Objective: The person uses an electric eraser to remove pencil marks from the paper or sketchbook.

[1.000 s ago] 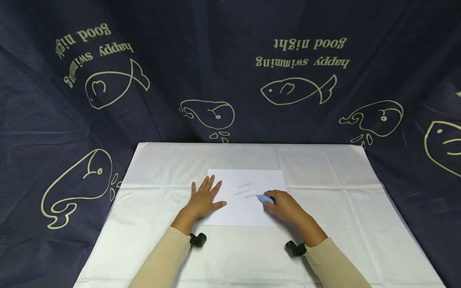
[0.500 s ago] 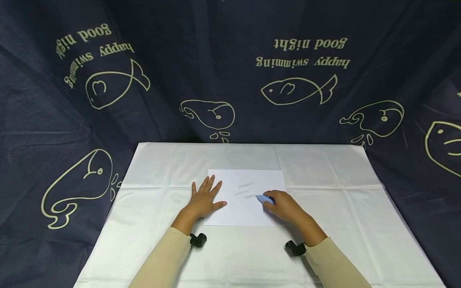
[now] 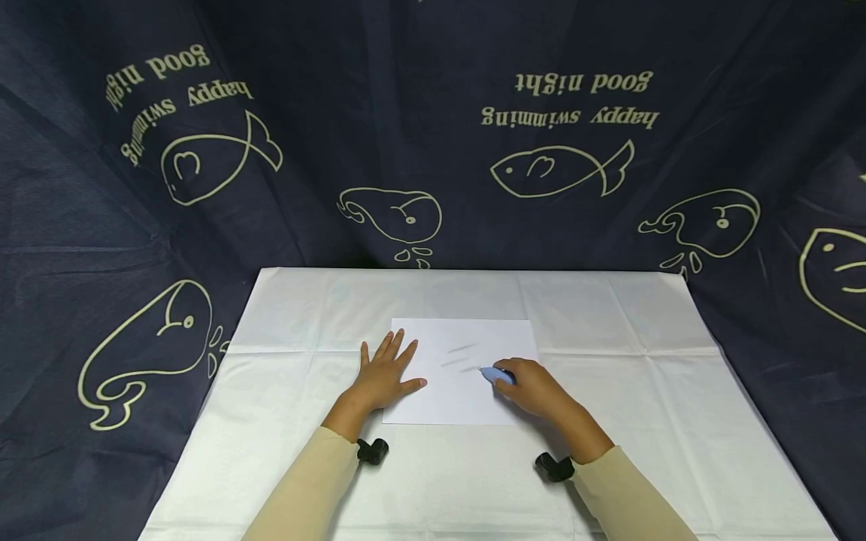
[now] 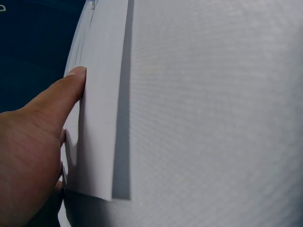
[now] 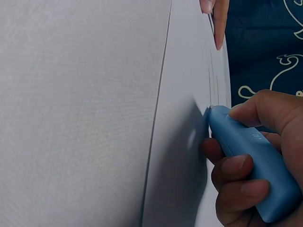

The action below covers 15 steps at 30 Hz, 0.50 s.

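Observation:
A white sheet of paper [image 3: 467, 402] lies on the cloth-covered table, with several short grey smudgy strokes [image 3: 462, 348] near its middle. My right hand [image 3: 537, 387] grips a light-blue electric eraser [image 5: 255, 156], the fingers curled round its body and the thumb on top near the front. In the head view, the small tip of the eraser touches or hovers close by the right end of the lowest stroke. My left hand [image 3: 380, 379] rests on the paper's left part with fingers spread. Its thumb [image 4: 71, 85] lies along the sheet in the left wrist view.
White creased cloth [image 3: 609, 315] covers the table around the paper. A dark blue curtain [image 3: 433, 135] with fish and whale drawings hangs behind and at the sides. Black wrist cameras [image 3: 372, 451] sit at both sleeve cuffs.
The eraser's tip has shifted very slightly left along the lowest stroke. My left hand and the paper have stayed in place.

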Motion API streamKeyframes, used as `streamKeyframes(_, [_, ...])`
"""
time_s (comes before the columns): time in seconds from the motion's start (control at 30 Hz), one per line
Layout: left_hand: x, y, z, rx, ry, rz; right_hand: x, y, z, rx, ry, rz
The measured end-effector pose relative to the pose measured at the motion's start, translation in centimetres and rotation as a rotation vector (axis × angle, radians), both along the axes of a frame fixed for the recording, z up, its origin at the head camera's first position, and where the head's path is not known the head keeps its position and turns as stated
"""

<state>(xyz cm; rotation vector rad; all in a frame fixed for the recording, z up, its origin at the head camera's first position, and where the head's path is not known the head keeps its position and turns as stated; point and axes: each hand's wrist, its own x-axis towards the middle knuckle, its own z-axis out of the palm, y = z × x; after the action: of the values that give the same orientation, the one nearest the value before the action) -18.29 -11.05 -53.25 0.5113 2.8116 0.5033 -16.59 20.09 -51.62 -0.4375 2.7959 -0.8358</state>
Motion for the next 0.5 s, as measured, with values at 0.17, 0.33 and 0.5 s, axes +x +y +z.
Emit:
streamKeyframes(0.17, [0.07,0.03,0.11,0.004,0.0,-0.002,-0.05,-0.07,-0.1,0.004,0.008,-0.01])
streamKeyframes(0.33, [0.04,0.07,0.09,0.013,0.006,-0.006,-0.14,-0.02,-0.15,0.015,0.018,-0.016])
streamKeyframes(0.5, [0.03,0.01,0.04,0.001,0.005,-0.005,-0.17,-0.02,-0.19,0.016,0.025,0.003])
